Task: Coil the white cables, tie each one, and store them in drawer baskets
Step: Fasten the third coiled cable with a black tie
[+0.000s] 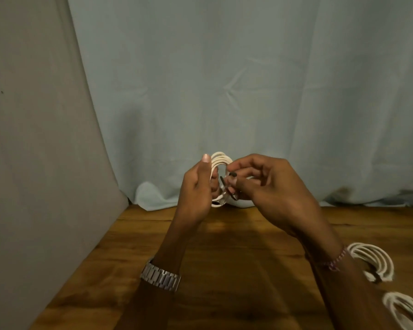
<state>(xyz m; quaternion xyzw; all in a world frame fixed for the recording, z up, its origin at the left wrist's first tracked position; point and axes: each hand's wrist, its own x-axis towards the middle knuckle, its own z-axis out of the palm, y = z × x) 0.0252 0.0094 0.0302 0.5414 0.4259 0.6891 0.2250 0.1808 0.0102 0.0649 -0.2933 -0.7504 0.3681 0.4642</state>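
A coiled white cable (221, 161) is held upright above the wooden table (236, 258). My left hand (197, 186) grips the coil along its left side, thumb up. My right hand (267, 184) pinches a thin dark tie (231, 184) that loops around the coil's lower part. The bottom of the coil pokes out below my left fingers. Two more coiled white cables lie on the table at the right: one coil (372, 262) just behind my right wrist, with a dark tie on it, and another coil (405, 310) at the frame's lower right edge.
A pale blue cloth (224, 79) hangs behind the table and bunches on its far edge. A grey cloth (34, 139) hangs at the left, over the table's left edge. No drawer or basket is in view.
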